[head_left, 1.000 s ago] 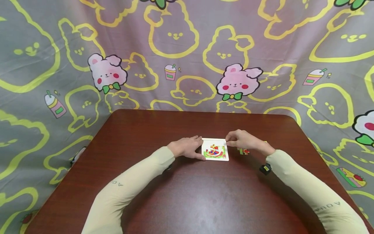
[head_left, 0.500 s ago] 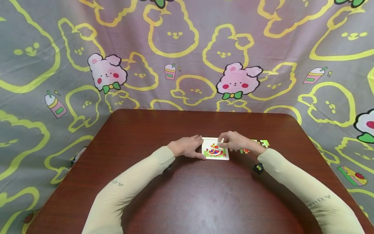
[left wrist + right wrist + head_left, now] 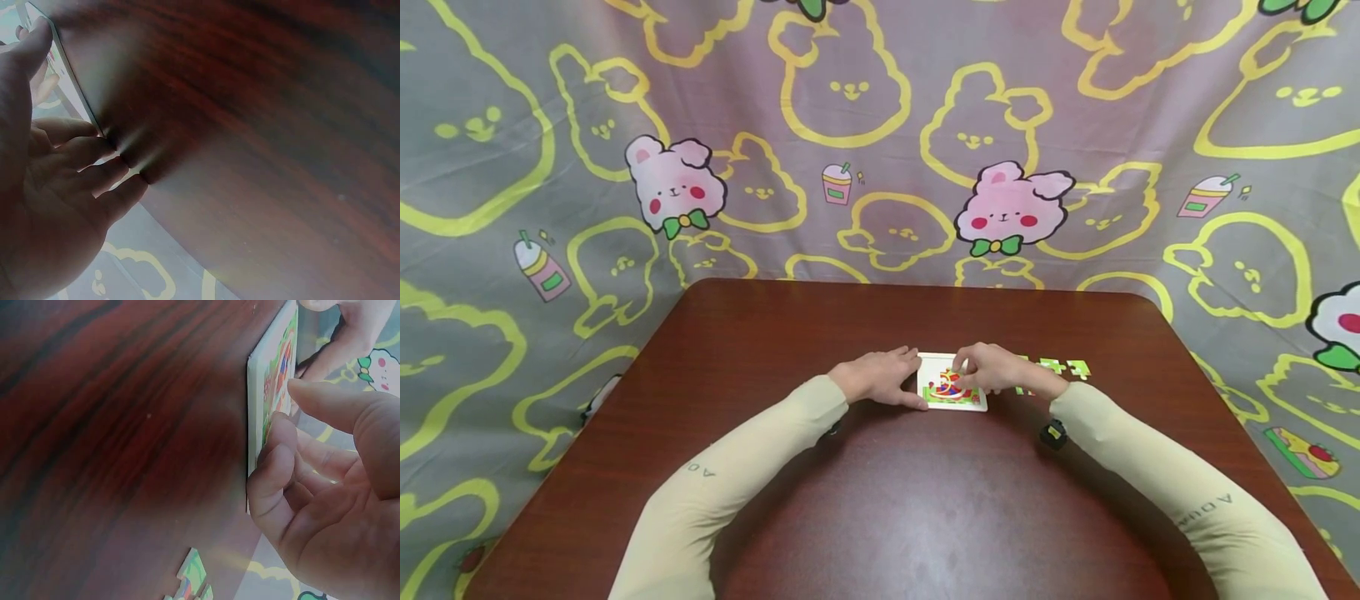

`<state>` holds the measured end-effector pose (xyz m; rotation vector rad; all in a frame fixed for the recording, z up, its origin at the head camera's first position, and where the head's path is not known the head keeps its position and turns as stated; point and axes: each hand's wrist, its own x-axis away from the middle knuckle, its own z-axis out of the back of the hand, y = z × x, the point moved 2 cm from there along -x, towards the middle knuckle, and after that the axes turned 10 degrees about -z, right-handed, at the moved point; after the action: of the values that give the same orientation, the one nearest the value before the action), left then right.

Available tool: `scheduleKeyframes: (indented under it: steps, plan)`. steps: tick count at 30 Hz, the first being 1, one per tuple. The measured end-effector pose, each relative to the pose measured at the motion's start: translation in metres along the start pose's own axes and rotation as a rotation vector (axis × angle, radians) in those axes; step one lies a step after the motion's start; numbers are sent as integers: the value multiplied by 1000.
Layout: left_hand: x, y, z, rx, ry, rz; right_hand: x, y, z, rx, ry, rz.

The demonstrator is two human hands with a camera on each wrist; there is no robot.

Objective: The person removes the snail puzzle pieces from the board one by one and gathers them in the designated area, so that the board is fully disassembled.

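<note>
A white-framed jigsaw puzzle board (image 3: 931, 362) with a partly filled, bright picture lies on the table. My left hand (image 3: 880, 377) rests along its left side, fingers extended and thumb at the near corner. In the left wrist view, the fingertips of the left hand (image 3: 75, 169) touch the tabletop by the board's edge. Over the board's right half, my right hand (image 3: 988, 368) bends its thumb and fingers down, pinching a puzzle piece mostly hidden by them. The right wrist view has the right hand (image 3: 331, 481) with its thumb tip at the picture and other fingers curled by the frame.
Loose puzzle pieces (image 3: 1078, 368) lie right of the board, some behind the right wrist. Another puzzle piece (image 3: 194, 567) shows low in the right wrist view. The brown table (image 3: 880, 492) is backed by a patterned cloth (image 3: 880, 167).
My right hand has moved left from the board's right edge to over the picture, then slightly lower. More loose pieces show behind its wrist. The left hand stays put.
</note>
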<state>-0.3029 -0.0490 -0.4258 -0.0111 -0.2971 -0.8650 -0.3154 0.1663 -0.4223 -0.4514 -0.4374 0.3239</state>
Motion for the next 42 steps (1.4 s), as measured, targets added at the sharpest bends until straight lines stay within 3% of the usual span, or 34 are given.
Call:
scheduleKeyframes:
  steps: [15,28,42]
  plan:
    - [0,-1,1,6,16,-5,-2,-4,-2,16,24,-5]
    - [1,-1,-1,2,6,-5,-3,-6,-3,-8,0,-15]
    - [0,0,-1,-11,40,-17,-1,-6,-4,-5,10,7]
